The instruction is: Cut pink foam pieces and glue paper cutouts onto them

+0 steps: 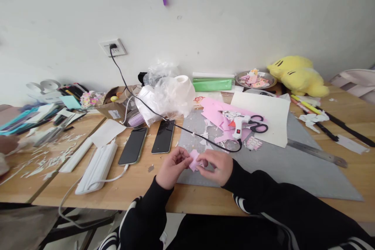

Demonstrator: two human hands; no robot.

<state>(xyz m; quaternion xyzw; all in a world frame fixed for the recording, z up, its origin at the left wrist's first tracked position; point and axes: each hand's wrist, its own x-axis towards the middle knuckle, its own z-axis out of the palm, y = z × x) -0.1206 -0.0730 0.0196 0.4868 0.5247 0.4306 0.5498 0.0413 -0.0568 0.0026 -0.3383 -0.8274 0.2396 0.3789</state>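
Both my hands meet over the near edge of a grey mat (281, 164) on the wooden table (123, 191). My left hand (172, 166) and my right hand (215, 166) pinch a small piece of pink paper (194, 160) between their fingertips. Both wear black sleeves with white stripes. Just beyond the hands lie a white glue gun (238, 123) with its black cord, black-handled scissors (259, 124) and pink paper sheets (218, 113).
Two phones (133, 145) (163, 136) lie face up to the left, beside a stack of white masks (96, 166). A metal ruler (318, 153), a cream sheet (263, 113), a yellow plush toy (299, 75), plastic bags (166, 93) and paper scraps fill the table. Another person's hand shows at the far left (7, 146).
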